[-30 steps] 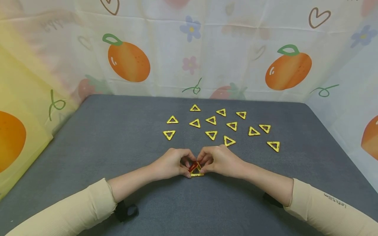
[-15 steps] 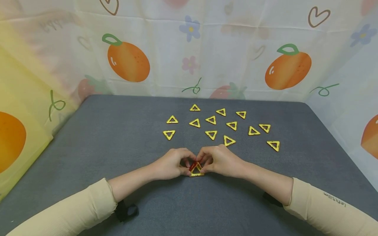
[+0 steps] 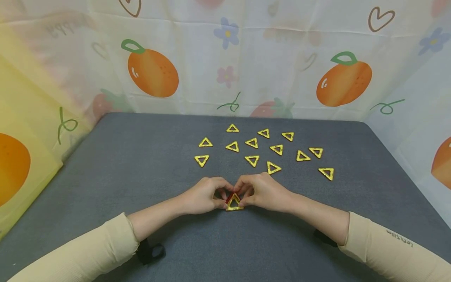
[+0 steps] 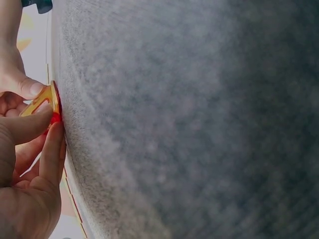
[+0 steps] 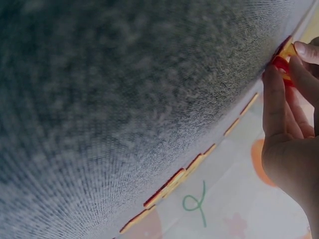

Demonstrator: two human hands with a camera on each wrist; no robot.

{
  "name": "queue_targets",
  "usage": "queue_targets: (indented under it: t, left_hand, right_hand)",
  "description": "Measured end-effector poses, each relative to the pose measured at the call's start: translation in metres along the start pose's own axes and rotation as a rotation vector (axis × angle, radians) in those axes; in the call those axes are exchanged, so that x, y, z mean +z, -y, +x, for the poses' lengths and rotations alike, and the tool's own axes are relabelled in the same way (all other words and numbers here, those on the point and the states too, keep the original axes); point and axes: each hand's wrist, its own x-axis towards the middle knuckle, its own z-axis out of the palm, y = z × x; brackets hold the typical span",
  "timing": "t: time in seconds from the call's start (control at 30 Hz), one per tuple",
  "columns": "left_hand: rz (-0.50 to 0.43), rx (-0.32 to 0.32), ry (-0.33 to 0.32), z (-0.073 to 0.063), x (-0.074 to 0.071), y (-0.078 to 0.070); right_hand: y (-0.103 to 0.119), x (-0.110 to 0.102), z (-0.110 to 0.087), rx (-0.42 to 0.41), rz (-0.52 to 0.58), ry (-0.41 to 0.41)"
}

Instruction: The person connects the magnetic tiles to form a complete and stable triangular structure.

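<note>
At the middle of the dark grey table, my two hands meet over a small pointed cluster of triangular frame tiles (image 3: 234, 208). Its front tile is yellow and leans up, and a red face shows behind its left side. My left hand (image 3: 206, 196) pinches the cluster's left side between thumb and fingers. On the other side, my right hand (image 3: 263, 194) pinches it the same way. The left wrist view shows a yellow tile edge (image 4: 54, 94) between the fingers, near the table surface. In the right wrist view a red part (image 5: 280, 63) shows by the fingertips. Fingers hide the cluster's back.
Several loose yellow triangle tiles (image 3: 251, 160) lie flat and scattered beyond the hands, mostly toward the right. The closest one (image 3: 273, 168) lies just past the right hand. A fruit-printed cloth (image 3: 225, 58) hangs behind and beside the grey table (image 3: 123, 164).
The yellow front tile has tipped up slightly, its tip now closer to the fingertips, and less red shows. Both hands stay almost in place. The loose tiles have not moved.
</note>
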Motion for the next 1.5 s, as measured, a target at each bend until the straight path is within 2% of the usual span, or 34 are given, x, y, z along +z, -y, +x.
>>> queue_targets:
  t: [0.47,0.67,0.9,1.13,1.33,1.5]
  left_hand:
    - [-0.082,-0.003,0.011,-0.003,-0.001,0.004]
    - [-0.098,0.001,0.007,-0.003,-0.001,0.006]
    - [-0.122,0.008,0.003,-0.001,0.001,0.006]
    - [-0.132,0.006,0.002,-0.002,0.001,0.007]
    - [-0.151,-0.012,0.006,-0.002,0.0,0.008]
    - [-0.167,-0.024,0.008,-0.001,0.0,0.008]
  right_hand:
    - [0.002,0.0,0.0,0.03,-0.005,0.018]
    - [0.001,-0.008,-0.002,0.032,-0.006,0.013]
    - [-0.008,-0.034,-0.01,0.106,-0.115,-0.057]
    - [-0.024,-0.073,-0.03,0.183,-0.2,-0.131]
    - [-0.048,-0.104,-0.053,0.282,-0.226,-0.19]
    - [-0.071,-0.123,-0.069,0.375,-0.253,-0.2]
